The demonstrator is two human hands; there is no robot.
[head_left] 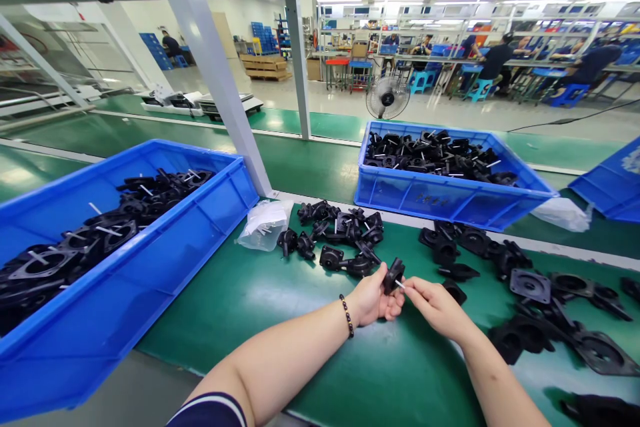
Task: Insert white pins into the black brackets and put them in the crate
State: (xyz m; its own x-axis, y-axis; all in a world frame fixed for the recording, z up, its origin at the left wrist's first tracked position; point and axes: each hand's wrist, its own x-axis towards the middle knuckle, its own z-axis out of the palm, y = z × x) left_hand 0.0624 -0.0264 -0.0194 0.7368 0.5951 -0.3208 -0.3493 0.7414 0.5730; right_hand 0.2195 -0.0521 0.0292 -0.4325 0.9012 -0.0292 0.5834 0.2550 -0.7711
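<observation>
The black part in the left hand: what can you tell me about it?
The black part looks like moulded plastic, with a rounded body and a dark opening facing the viewer. A thin white pin meets it at that opening; how deep it goes cannot be told. The left hand holds the part tilted above the green table, and the right hand has its fingertips at the pin's outer end.

Hands (371, 299) partly hide black piece (393, 273) and white pin (400, 285).
</observation>
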